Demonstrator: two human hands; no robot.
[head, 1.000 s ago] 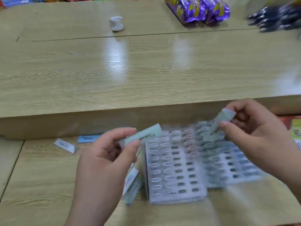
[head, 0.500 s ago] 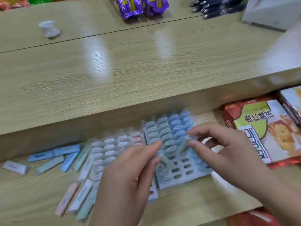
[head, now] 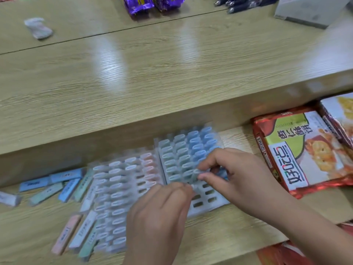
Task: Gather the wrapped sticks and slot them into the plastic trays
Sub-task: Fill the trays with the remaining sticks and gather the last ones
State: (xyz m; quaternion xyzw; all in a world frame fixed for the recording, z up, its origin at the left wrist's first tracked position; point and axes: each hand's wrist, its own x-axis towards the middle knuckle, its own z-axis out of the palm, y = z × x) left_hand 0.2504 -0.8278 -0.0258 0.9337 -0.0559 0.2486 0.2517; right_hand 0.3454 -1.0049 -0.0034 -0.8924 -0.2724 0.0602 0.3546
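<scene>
A pale green wrapped stick (head: pixel 195 175) stands in the right tray (head: pixel 215 205) at the centre of the frame, pinched between thumb and forefinger of the right hand (head: pixel 238 175). The left hand (head: pixel 160 217) reaches in from below with its fingers bunched at the tray; whether they hold anything cannot be told. Slotting seems under way. The likely next move is to press it home, then fetch loose sticks (head: pixel 76 232) from lower left, beside the left tray (head: pixel 140 188).

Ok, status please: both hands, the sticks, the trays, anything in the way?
Right hand pinches a wrapped stick at the right tray. Left hand at same tray, grip unclear. Loose sticks lie left of left tray. Nothing blocks empty slots.
</scene>
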